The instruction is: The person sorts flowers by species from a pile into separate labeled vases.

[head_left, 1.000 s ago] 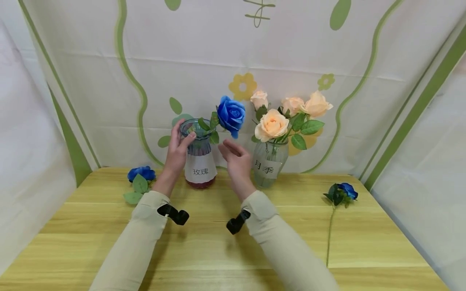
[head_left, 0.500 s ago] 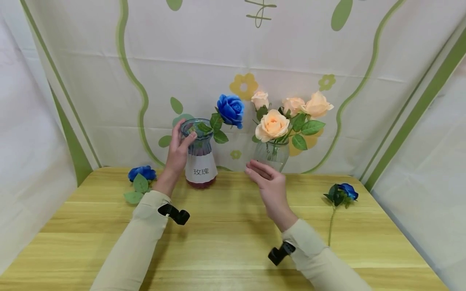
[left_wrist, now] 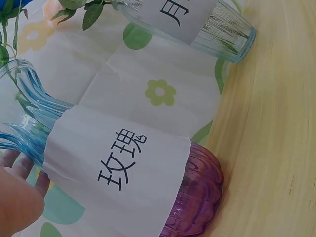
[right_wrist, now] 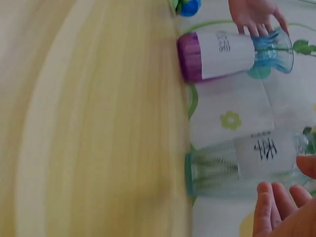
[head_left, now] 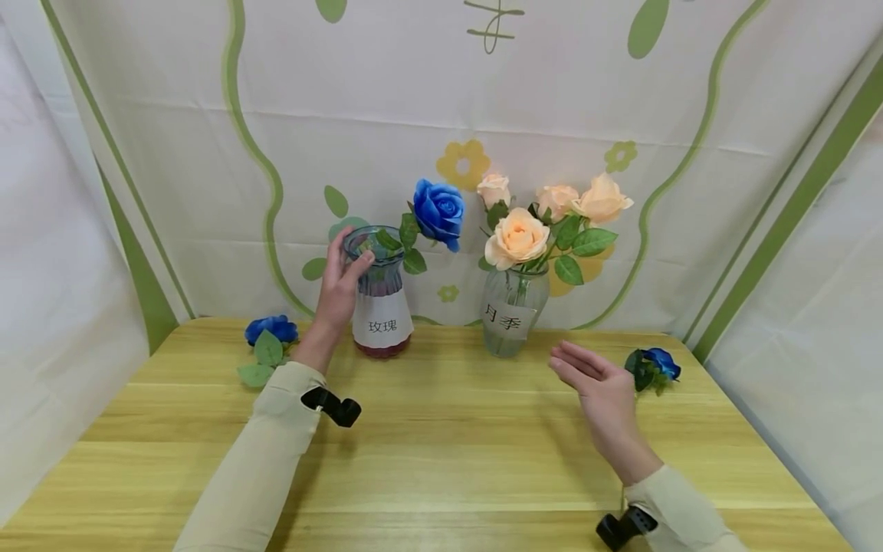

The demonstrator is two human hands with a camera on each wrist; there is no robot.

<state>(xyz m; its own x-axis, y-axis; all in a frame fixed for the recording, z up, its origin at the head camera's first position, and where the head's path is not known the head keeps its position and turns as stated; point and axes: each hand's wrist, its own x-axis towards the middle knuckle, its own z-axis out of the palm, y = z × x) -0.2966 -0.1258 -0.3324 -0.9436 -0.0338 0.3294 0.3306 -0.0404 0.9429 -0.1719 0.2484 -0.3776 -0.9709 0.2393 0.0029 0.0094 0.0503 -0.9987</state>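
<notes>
My left hand (head_left: 337,295) grips the flared neck of a blue-and-purple glass vase (head_left: 379,282), thumb over the near side of the rim. The vase stands upright on the table with a white paper label; its purple base (left_wrist: 200,192) shows in the left wrist view. One blue rose (head_left: 439,213) leans out of it to the right, its stem inside. My right hand (head_left: 602,395) holds nothing and hovers over the right part of the table, fingers extended. Just beyond it lies another blue rose (head_left: 660,363), its stem mostly hidden behind the hand and forearm.
A clear glass vase (head_left: 505,343) with a paper label holds several peach roses (head_left: 517,238), right of the blue-and-purple vase. At the left a blue rose (head_left: 271,330) lies behind my left forearm. A printed cloth (head_left: 386,138) hangs behind the wooden table (head_left: 441,468).
My right hand has moved from beside the rose in the vase, past the clear vase, to the right near the lying blue rose. The left hand keeps its grip on the vase.
</notes>
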